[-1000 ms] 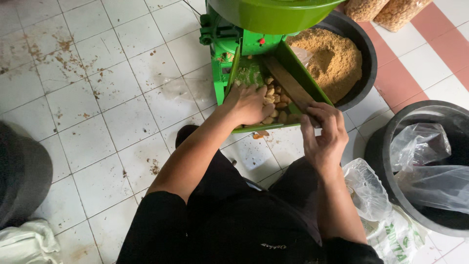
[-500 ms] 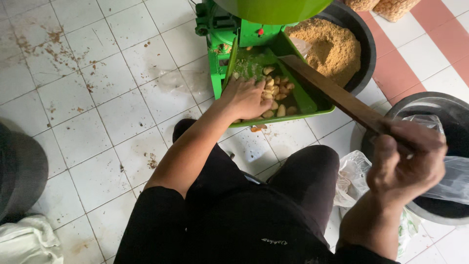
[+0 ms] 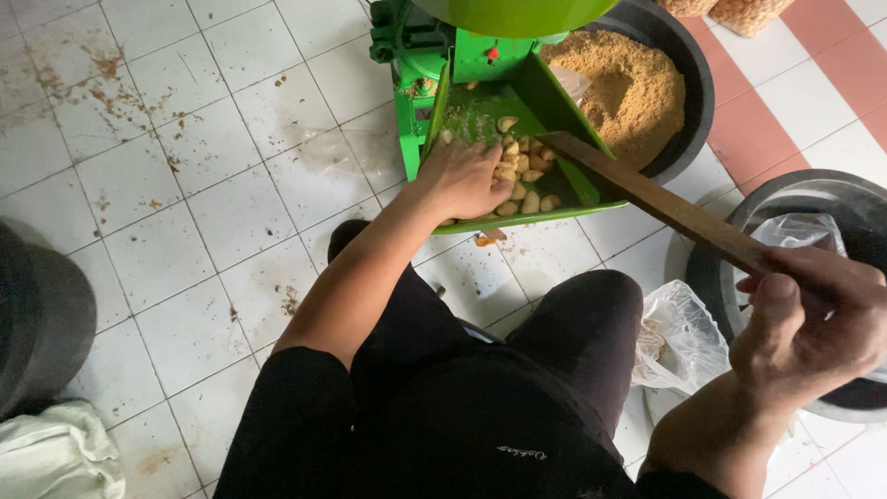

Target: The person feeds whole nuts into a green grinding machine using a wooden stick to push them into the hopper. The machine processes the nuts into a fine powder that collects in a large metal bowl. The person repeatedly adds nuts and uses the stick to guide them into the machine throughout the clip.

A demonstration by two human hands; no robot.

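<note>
A green grinding machine point(image 3: 434, 55) stands on the tiled floor with a sloped green feed tray point(image 3: 480, 115) holding several pale chunks point(image 3: 522, 176). My left hand point(image 3: 462, 176) lies flat in the tray, fingers on the chunks. My right hand point(image 3: 813, 323) is closed around the near end of a long brown wooden stick point(image 3: 665, 208), whose far end rests in the tray beside the chunks. I sit on the floor in black clothes, knees bent toward the machine.
A black basin point(image 3: 688, 74) of brown ground meal sits behind the tray. At right stands a dark bucket point(image 3: 785, 199) lined with clear plastic; a clear plastic bag point(image 3: 679, 337) lies by my knee. A dark bin point(image 3: 42, 323) and white cloth point(image 3: 55, 457) are at left.
My right hand has pulled back from the tray toward the right, taking hold of the wooden stick. My left hand has stayed on the chunks in the tray.
</note>
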